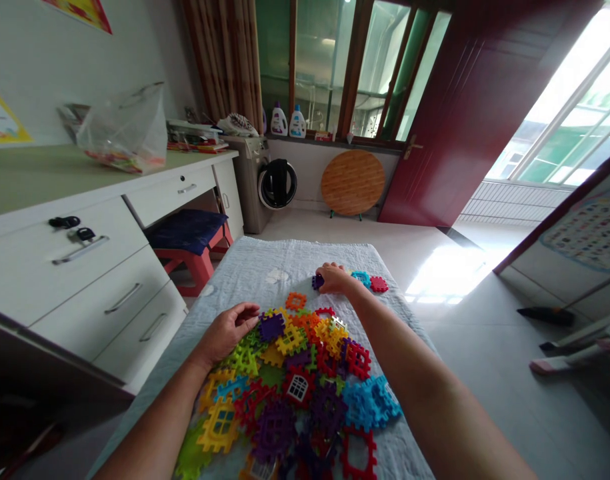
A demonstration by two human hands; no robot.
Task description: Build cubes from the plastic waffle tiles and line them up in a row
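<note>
My right hand (333, 277) reaches to the far part of the cloth-covered table, its fingers closed on a purple interlocking tile (316, 282). Just right of that hand lie a light blue tile (361, 277) and a red tile (379, 285). My left hand (231, 331) rests at the left side of a heap of colourful plastic interlocking tiles (289, 343), fingers loosely curved beside a purple square tile (271, 327). I see nothing held in it. An orange tile (295, 301) lies at the heap's far edge, and a yellow window tile (219, 425) is nearer to me.
A light blue quilted cloth (255, 267) covers the table. On the left stands a white desk (149, 193) with a plastic bag (129, 133) on top, and a stool (189, 233) beneath. Behind are a washing machine (252, 180) and a round wooden board (353, 182).
</note>
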